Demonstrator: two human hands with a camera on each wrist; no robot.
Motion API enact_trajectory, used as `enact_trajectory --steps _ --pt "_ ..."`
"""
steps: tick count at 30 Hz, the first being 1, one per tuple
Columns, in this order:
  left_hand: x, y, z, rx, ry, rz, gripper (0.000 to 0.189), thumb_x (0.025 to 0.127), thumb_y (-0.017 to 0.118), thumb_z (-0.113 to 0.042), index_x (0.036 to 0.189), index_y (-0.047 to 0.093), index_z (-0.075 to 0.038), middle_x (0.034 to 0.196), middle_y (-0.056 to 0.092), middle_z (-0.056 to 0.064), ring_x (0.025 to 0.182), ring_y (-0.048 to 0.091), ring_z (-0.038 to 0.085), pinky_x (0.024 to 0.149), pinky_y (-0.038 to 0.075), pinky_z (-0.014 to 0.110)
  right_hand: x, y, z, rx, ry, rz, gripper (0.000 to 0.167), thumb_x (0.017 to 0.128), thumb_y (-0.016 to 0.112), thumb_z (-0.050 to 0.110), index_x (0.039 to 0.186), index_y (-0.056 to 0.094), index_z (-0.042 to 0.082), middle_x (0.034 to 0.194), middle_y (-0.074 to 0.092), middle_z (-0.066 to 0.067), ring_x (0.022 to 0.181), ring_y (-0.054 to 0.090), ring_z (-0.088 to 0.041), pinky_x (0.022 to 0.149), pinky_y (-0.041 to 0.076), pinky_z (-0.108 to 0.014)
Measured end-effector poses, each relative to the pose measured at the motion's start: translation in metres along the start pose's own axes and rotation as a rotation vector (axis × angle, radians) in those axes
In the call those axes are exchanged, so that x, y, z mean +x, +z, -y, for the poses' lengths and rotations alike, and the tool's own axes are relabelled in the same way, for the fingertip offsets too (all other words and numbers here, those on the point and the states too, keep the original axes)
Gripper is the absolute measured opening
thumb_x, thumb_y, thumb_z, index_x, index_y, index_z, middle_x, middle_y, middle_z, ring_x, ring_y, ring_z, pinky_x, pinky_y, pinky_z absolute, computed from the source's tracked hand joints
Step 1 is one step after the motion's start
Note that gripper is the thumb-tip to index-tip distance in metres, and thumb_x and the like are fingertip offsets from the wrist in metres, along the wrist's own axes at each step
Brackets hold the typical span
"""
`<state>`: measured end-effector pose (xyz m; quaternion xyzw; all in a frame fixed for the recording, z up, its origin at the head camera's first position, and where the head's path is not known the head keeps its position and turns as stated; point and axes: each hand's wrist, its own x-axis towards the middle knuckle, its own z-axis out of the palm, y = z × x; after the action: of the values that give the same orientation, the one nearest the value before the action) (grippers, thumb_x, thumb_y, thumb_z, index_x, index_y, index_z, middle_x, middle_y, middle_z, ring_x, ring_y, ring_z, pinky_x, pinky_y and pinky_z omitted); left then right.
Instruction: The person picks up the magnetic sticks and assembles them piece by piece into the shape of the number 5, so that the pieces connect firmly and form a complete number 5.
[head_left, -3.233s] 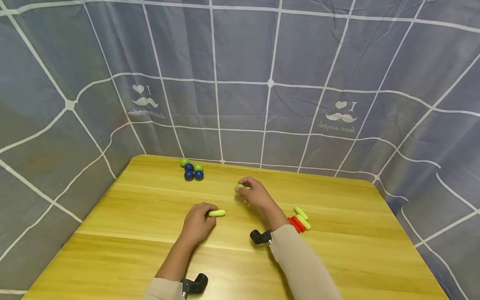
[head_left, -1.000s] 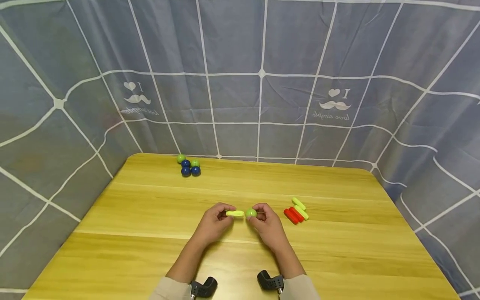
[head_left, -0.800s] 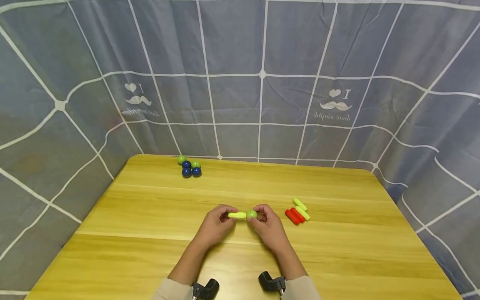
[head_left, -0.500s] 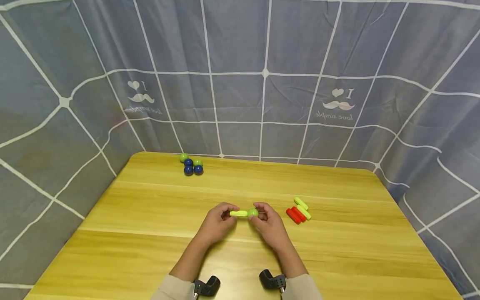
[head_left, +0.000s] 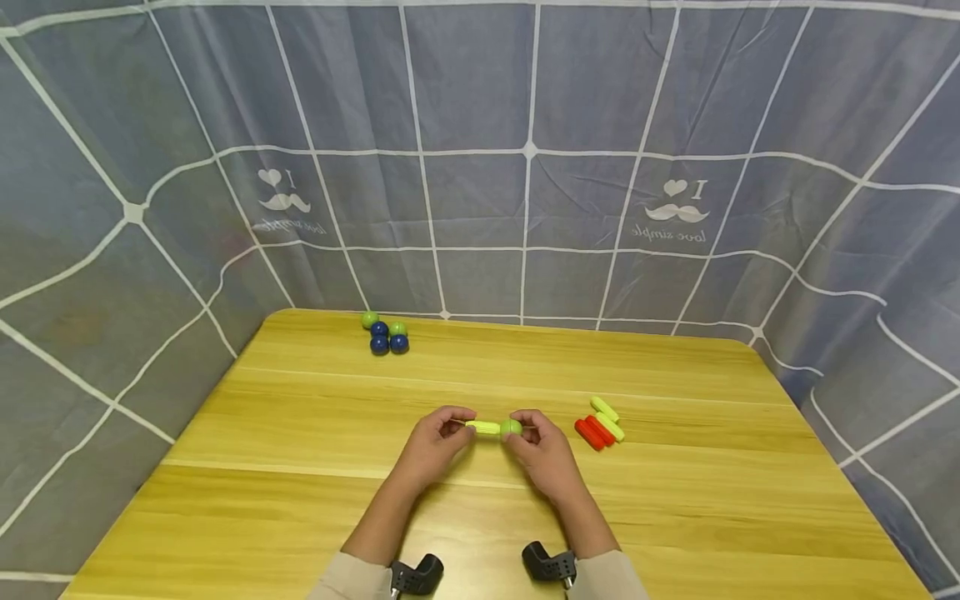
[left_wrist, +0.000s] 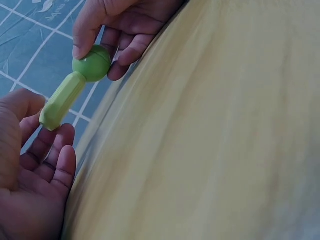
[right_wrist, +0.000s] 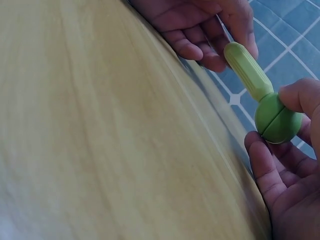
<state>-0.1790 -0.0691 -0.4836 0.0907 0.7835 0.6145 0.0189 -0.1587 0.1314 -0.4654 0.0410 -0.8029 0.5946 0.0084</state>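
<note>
The left hand (head_left: 437,443) is pinching the outer end of a yellow-green oblong bead (head_left: 486,427) between thumb and fingertips, while the right hand (head_left: 546,452) is gripping a green ball bead (head_left: 511,427) the same way. The two beads are touching end to end, lying in line between the hands and seemingly hovering over the wooden table (head_left: 300,433).

To my eye the person is bringing the two together along one axis; doing it well means keeping both level, pressing lightly, and minding that the smooth ball isn't rolling off line.

The right wrist view is showing a thin pale strand (right_wrist: 224,29) by the left fingers, beyond the oblong bead's end, which the left wrist view isn't revealing. Whether it is running through both, I can't tell.

Only from the head are the loose pieces showing: red oblong beads (head_left: 588,435) and more yellow-green ones lying near the right hand, blue ball beads (head_left: 379,344) clustering with green ones at the far left edge, and the gridded curtain (head_left: 480,92) hanging behind.
</note>
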Motion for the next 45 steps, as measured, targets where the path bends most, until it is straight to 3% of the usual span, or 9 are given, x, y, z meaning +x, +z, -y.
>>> enact_trajectory --steps 4,7,12,17,20,24,29,37,45 --pt "0.001 -0.007 0.000 -0.032 -0.029 -0.025 0.022 0.094 0.066 -0.011 0.114 0.069 -0.001 0.098 0.068 0.006 0.087 0.061 0.019 0.069 0.048 0.027 0.009 0.002 -0.026 -0.006 0.003 -0.010 0.028 0.091 0.072 0.015 0.117 0.066 0.008 0.090 0.063 -0.006 0.079 0.055 -0.018 0.065 0.046 -0.026" --pt "0.003 -0.019 -0.001 -0.020 -0.052 -0.040 0.022 0.095 0.065 -0.011 0.115 0.069 -0.003 0.099 0.069 0.008 0.086 0.061 0.022 0.066 0.048 0.027 0.009 0.003 -0.020 -0.008 -0.001 -0.009 0.029 0.091 0.071 0.012 0.118 0.065 0.005 0.089 0.061 -0.007 0.079 0.053 -0.017 0.065 0.044 -0.025" --pt "0.012 -0.043 -0.006 0.078 -0.075 -0.045 0.022 0.095 0.065 -0.012 0.115 0.068 -0.002 0.101 0.068 0.008 0.087 0.060 0.021 0.068 0.048 0.029 0.002 0.001 0.001 0.022 -0.004 0.007 0.027 0.091 0.068 0.003 0.117 0.063 -0.004 0.089 0.061 -0.010 0.078 0.053 -0.019 0.063 0.043 -0.024" --pt "0.032 -0.068 -0.016 0.209 -0.034 -0.004 0.028 0.095 0.067 -0.015 0.117 0.066 0.002 0.108 0.068 0.009 0.101 0.061 0.026 0.079 0.051 0.035 0.005 0.001 -0.012 0.035 0.011 0.001 0.028 0.091 0.069 0.005 0.118 0.064 -0.001 0.089 0.061 -0.009 0.077 0.053 -0.017 0.062 0.044 -0.023" --pt "0.045 -0.084 -0.021 0.295 0.006 -0.013 0.032 0.096 0.066 -0.018 0.120 0.064 0.003 0.113 0.066 0.013 0.109 0.060 0.031 0.088 0.051 0.042 0.010 0.000 -0.025 0.042 0.009 -0.008 0.029 0.090 0.071 0.008 0.118 0.065 0.002 0.089 0.062 -0.008 0.077 0.053 -0.017 0.062 0.044 -0.023" --pt "0.062 -0.105 -0.021 0.391 0.031 -0.045 0.035 0.096 0.066 -0.018 0.123 0.062 0.003 0.121 0.063 0.017 0.115 0.057 0.034 0.096 0.048 0.047 0.011 0.000 -0.029 0.062 -0.005 -0.004 0.028 0.090 0.072 0.011 0.116 0.065 0.004 0.089 0.061 -0.007 0.078 0.053 -0.018 0.062 0.044 -0.023" --pt "0.081 -0.125 -0.017 0.470 0.045 -0.024 0.038 0.097 0.066 -0.016 0.127 0.060 0.006 0.128 0.059 0.023 0.121 0.053 0.040 0.101 0.044 0.052 0.011 -0.001 -0.028 0.057 -0.005 -0.008 0.028 0.089 0.072 0.011 0.116 0.065 0.003 0.089 0.061 -0.007 0.077 0.053 -0.018 0.062 0.044 -0.024" --pt "0.107 -0.137 -0.017 0.647 0.108 0.050 0.039 0.097 0.065 -0.013 0.129 0.059 0.007 0.131 0.055 0.025 0.121 0.052 0.043 0.098 0.045 0.054 0.013 -0.001 -0.027 0.042 0.001 -0.009 0.027 0.090 0.073 0.013 0.115 0.066 0.006 0.087 0.060 -0.007 0.077 0.052 -0.018 0.063 0.043 -0.025" --pt "0.115 -0.135 -0.006 0.588 0.052 0.030 0.040 0.097 0.063 -0.010 0.131 0.056 0.009 0.131 0.054 0.027 0.121 0.051 0.044 0.101 0.043 0.053 0.012 0.002 -0.026 0.074 -0.014 -0.004 0.028 0.090 0.072 0.011 0.116 0.065 0.002 0.089 0.060 -0.007 0.075 0.051 -0.016 0.060 0.043 -0.023"
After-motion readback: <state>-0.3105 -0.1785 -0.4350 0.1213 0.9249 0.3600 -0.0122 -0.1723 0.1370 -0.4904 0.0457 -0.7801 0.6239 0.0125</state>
